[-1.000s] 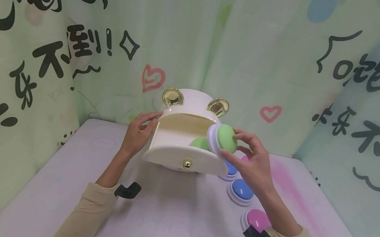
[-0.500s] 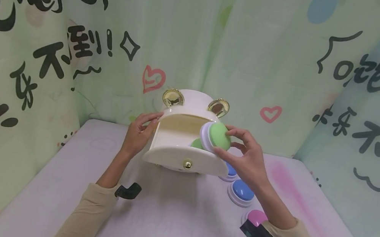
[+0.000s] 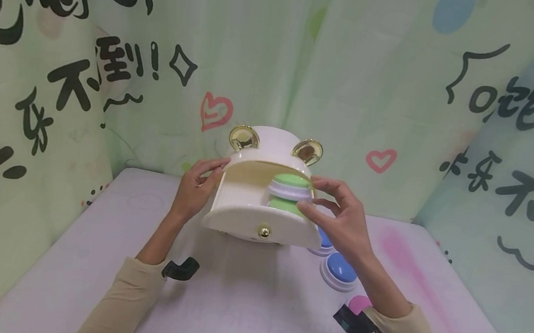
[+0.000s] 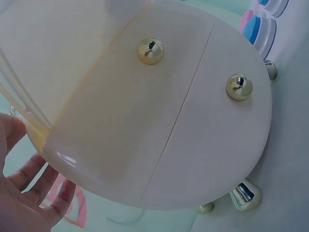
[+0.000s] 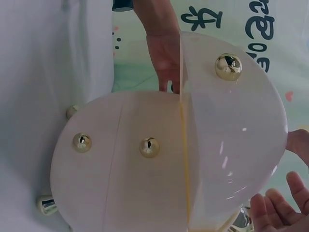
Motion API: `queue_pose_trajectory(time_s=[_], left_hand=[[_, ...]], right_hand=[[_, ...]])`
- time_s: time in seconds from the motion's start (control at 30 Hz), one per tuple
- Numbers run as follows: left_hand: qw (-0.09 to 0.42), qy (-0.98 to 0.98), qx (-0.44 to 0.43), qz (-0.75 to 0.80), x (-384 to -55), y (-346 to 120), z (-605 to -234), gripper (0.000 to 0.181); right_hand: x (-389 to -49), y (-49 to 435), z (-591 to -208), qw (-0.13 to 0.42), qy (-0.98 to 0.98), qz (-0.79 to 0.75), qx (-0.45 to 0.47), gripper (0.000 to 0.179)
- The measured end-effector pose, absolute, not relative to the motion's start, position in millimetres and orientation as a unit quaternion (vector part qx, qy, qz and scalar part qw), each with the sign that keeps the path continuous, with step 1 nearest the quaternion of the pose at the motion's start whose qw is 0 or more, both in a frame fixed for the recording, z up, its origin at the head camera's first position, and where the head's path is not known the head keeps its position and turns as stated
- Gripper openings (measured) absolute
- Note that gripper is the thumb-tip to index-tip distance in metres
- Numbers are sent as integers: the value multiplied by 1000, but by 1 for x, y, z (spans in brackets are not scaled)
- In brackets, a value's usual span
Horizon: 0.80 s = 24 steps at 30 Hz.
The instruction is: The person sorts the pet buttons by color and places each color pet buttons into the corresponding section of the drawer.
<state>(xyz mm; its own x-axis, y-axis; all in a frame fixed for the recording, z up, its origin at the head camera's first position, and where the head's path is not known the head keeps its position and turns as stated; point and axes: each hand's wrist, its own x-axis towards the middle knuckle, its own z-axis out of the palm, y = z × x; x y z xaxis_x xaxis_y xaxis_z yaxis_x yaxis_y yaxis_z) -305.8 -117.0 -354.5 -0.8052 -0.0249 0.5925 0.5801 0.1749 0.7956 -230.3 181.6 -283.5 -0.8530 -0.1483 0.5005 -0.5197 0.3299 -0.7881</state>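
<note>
A white rounded storage box [image 3: 275, 138] with two gold ears stands on the table, its knobbed top drawer [image 3: 233, 219] pulled out. Inside, at the drawer's right end, a white-based push button with a green dome [image 3: 290, 191] lies flat above another green-domed one [image 3: 284, 206]. My right hand [image 3: 346, 219] is beside that end, thumb and fingers spread, fingertips right at the upper button's edge. Fingertips of my left hand [image 3: 193, 190] touch the box's left side; the left wrist view shows them at its rim. In both wrist views the drawer front hides the buttons.
Blue-domed buttons [image 3: 341, 267] and a pink-domed one [image 3: 360, 304], partly covered by the right wrist camera [image 3: 355, 321], are on the right of the white table [image 3: 234, 303]. Two lower drawers with gold knobs [image 5: 82, 142] are closed. Printed curtains [image 3: 375, 91] surround the table.
The upper green-domed button has gone left into the drawer and turned from on edge to flat. My right hand has shifted slightly left; its fingers now stand at the button's edge. The left stays put.
</note>
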Motion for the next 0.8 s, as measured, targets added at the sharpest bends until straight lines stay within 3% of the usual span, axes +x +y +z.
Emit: queue_pose_trajectory(time_s=[0.8], left_hand=[[249, -727, -190, -611, -306, -117, -355, 30]], right_hand=[[-195, 168, -283, 216, -759, 559, 255, 35]])
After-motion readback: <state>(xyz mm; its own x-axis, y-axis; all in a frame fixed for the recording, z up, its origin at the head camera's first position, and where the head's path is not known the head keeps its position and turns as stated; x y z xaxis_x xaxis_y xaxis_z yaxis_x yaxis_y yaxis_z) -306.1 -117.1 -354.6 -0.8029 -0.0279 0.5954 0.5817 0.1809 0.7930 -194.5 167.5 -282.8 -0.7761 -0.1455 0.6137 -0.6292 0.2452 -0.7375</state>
